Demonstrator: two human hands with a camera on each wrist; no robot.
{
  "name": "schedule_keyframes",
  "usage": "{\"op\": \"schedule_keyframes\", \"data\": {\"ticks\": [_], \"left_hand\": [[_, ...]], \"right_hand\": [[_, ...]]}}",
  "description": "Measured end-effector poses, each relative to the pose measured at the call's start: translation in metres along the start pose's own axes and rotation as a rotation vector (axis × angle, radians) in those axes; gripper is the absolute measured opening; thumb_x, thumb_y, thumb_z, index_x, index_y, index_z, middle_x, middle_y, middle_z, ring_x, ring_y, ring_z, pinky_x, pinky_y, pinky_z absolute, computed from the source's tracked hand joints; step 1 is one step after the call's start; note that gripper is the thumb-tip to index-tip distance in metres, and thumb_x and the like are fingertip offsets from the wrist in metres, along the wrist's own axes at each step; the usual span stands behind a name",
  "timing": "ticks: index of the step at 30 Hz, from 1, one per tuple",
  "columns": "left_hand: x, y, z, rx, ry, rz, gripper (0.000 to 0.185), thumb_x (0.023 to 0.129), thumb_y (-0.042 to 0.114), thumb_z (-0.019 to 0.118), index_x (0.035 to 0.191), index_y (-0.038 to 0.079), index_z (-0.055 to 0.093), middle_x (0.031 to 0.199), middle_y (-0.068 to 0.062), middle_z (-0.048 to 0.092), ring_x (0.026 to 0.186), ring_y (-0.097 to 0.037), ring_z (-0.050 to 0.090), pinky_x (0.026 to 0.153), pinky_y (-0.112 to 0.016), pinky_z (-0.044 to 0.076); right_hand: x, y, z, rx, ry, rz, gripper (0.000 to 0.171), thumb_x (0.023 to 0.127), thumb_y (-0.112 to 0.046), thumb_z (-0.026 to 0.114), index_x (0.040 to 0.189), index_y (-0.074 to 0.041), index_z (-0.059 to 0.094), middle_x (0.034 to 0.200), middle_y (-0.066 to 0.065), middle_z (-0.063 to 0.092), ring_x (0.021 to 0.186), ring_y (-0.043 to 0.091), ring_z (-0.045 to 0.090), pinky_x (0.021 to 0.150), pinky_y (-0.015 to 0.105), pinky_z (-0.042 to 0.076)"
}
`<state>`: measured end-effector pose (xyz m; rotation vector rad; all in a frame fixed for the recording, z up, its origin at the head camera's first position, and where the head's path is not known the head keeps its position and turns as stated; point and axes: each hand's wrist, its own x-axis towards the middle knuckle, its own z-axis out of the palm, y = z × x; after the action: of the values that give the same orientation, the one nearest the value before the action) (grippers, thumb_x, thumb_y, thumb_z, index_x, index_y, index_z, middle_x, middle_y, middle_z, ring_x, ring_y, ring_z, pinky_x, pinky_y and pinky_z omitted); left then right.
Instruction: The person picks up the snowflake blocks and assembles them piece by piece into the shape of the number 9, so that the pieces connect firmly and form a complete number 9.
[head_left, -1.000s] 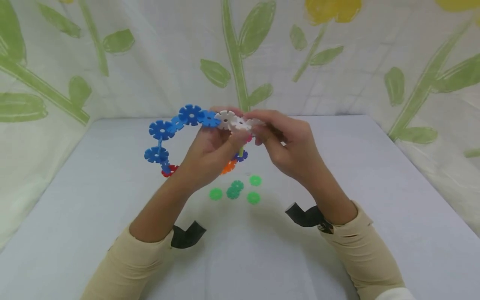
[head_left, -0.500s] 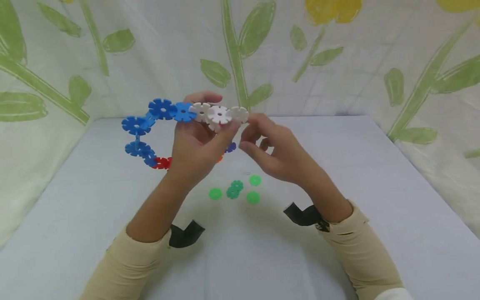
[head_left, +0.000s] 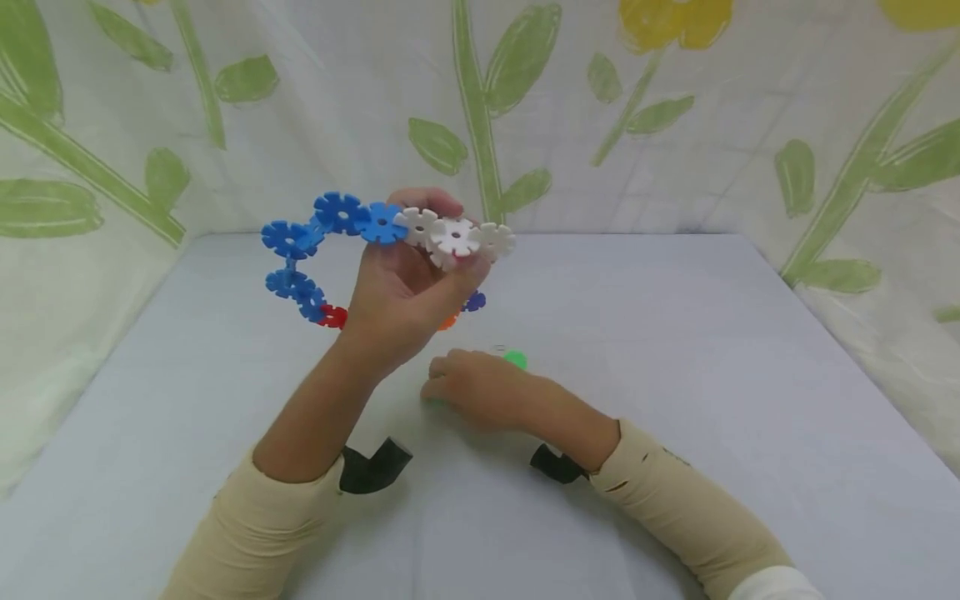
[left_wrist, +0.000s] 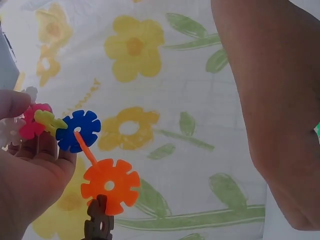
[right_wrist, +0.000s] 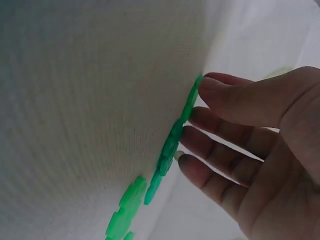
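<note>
My left hand (head_left: 408,292) holds up a looped chain of notched flower discs, its thumb on the white discs (head_left: 456,237). Blue discs (head_left: 341,214) run left from there, and red discs (head_left: 332,316) follow below. The left wrist view shows a pink disc (left_wrist: 34,120), a yellow disc (left_wrist: 50,121), a dark blue disc (left_wrist: 78,131) and an orange disc (left_wrist: 112,186). Down at the table is my right hand (head_left: 487,387), thumb and fingertips touching a flat light green disc (right_wrist: 191,100). Teal discs (right_wrist: 167,155) lie under its other fingers.
One light green disc (head_left: 515,359) shows beyond the right hand, and another green disc (right_wrist: 126,207) appears in the right wrist view. Black curved pieces (head_left: 375,468) stick out at both wrists. A flower-printed cloth (head_left: 555,125) hangs behind the white table (head_left: 675,350).
My right hand has left the white discs and come down to the green discs on the table. The left hand has shifted left with the chain, then slightly back right.
</note>
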<state>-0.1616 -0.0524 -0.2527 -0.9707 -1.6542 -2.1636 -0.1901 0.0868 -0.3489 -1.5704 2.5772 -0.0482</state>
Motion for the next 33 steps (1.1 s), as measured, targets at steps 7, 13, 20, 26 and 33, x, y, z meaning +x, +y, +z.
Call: {"op": "schedule_keyframes", "data": {"ticks": [7, 13, 20, 26, 33], "left_hand": [[-0.001, 0.002, -0.002, -0.066, -0.034, -0.044, 0.046, 0.087, -0.011, 0.06, 0.123, 0.014, 0.047, 0.12, -0.02, 0.05, 0.116, -0.038, 0.056, 0.09, -0.037, 0.055], [-0.003, 0.002, -0.003, -0.02, 0.023, -0.076, 0.036, 0.09, 0.004, 0.057, 0.123, 0.014, 0.046, 0.122, -0.016, 0.051, 0.117, -0.034, 0.054, 0.092, -0.037, 0.054], [-0.001, 0.003, -0.004, -0.147, 0.205, -0.111, 0.018, 0.096, 0.017, 0.06, 0.111, 0.015, 0.052, 0.1, -0.005, 0.057, 0.096, -0.02, 0.059, 0.09, -0.032, 0.055], [0.001, 0.002, -0.007, -0.147, 0.246, -0.061, 0.014, 0.094, 0.014, 0.062, 0.105, 0.016, 0.053, 0.096, -0.004, 0.056, 0.086, -0.016, 0.059, 0.08, -0.025, 0.055], [0.001, -0.001, -0.008, -0.134, 0.235, -0.023, 0.016, 0.093, 0.004, 0.06, 0.104, 0.014, 0.054, 0.096, -0.005, 0.055, 0.084, -0.016, 0.058, 0.078, -0.024, 0.056]], "right_hand": [[0.0, 0.002, -0.002, 0.194, -0.095, 0.163, 0.01, 0.097, -0.015, 0.067, 0.107, -0.014, 0.064, 0.088, -0.004, 0.053, 0.083, 0.013, 0.052, 0.074, 0.019, 0.046], [-0.003, 0.0, -0.01, 0.249, -0.182, 0.258, 0.021, 0.092, -0.02, 0.075, 0.101, -0.015, 0.057, 0.082, -0.003, 0.056, 0.078, 0.014, 0.055, 0.071, 0.021, 0.049], [-0.021, 0.007, -0.031, 0.446, -0.121, 0.117, 0.017, 0.097, -0.023, 0.069, 0.093, -0.02, 0.053, 0.069, -0.004, 0.054, 0.061, 0.011, 0.052, 0.06, 0.025, 0.046], [-0.048, 0.014, -0.069, 0.854, 0.33, -0.212, 0.013, 0.101, -0.001, 0.051, 0.113, -0.005, 0.049, 0.068, 0.001, 0.055, 0.056, 0.015, 0.052, 0.051, 0.03, 0.047], [-0.058, -0.006, -0.087, 1.222, 0.683, -0.315, 0.024, 0.104, -0.003, 0.043, 0.127, -0.008, 0.046, 0.065, 0.009, 0.05, 0.054, 0.022, 0.047, 0.041, 0.032, 0.039]]}}
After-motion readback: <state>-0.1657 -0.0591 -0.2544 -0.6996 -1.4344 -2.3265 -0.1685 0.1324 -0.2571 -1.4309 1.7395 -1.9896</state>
